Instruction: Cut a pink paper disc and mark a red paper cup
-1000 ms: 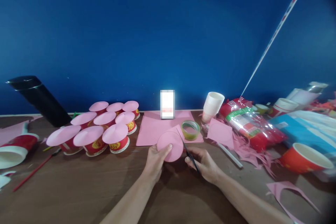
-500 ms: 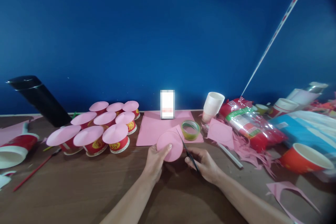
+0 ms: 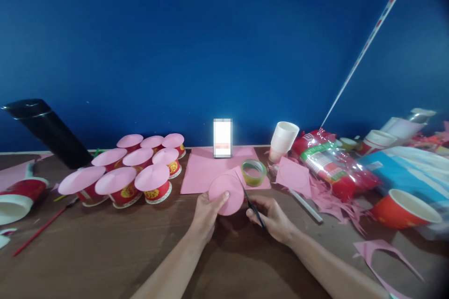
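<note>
My left hand pinches a round piece of pink paper by its left side, thumb on top. A pointed pink corner still stands out at the disc's upper right. My right hand grips black-handled scissors, whose blades point up and left along the right edge of the paper. Behind the hands lies a stack of pink sheets, with a roll of greenish tape on its right part.
Red cups topped with pink paper discs stand in rows at left, near a red brush and a black flask. At right are stacked white cups, a red plastic bag, pink scraps and an orange cup.
The whole view has shifted slightly, with things sitting a little further left. Both hands keep nearly the same hold on paper and scissors.
</note>
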A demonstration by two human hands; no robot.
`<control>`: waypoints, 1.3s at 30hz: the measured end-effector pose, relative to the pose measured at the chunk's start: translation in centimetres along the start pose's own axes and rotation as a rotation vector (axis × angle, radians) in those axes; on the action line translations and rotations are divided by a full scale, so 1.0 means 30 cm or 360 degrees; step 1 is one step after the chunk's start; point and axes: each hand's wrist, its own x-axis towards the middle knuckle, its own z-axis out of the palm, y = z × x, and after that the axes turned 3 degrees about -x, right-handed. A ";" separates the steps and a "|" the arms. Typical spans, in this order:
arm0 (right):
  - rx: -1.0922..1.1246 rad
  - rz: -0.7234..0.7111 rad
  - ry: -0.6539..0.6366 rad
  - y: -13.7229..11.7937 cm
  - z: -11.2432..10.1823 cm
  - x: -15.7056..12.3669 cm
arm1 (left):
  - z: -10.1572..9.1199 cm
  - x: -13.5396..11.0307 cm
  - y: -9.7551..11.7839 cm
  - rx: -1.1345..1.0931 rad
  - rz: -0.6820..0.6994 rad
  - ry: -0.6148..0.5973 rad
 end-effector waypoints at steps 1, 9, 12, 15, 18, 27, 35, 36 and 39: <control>-0.0002 -0.0006 0.0002 -0.002 0.000 0.000 | -0.003 0.001 -0.001 0.0008 -0.0006 -0.0015; 0.0020 -0.0025 0.0006 -0.002 0.000 0.002 | -0.009 0.002 -0.002 0.0034 -0.0026 -0.0047; 0.0035 -0.0019 0.0002 0.001 0.000 0.002 | -0.006 -0.001 0.004 0.0035 -0.0022 -0.0058; 0.0006 -0.0014 0.0016 0.002 0.000 0.002 | -0.003 -0.004 0.010 0.0035 -0.0037 -0.0057; -0.0008 -0.0017 0.0016 0.001 0.000 0.001 | -0.003 -0.006 0.011 0.0039 -0.0041 -0.0058; -0.0031 -0.0001 0.0027 0.017 0.001 0.001 | -0.008 0.001 0.003 0.0021 -0.0021 -0.0050; -0.0077 0.0002 0.0031 0.017 -0.001 0.001 | -0.010 0.002 -0.009 0.0001 0.0008 -0.0061; -0.0084 0.0004 0.0032 0.016 -0.001 0.001 | -0.010 0.002 -0.010 0.0002 0.0011 -0.0064; -0.0104 -0.0002 0.0028 0.015 -0.002 0.002 | -0.011 0.002 -0.009 0.0017 0.0012 -0.0060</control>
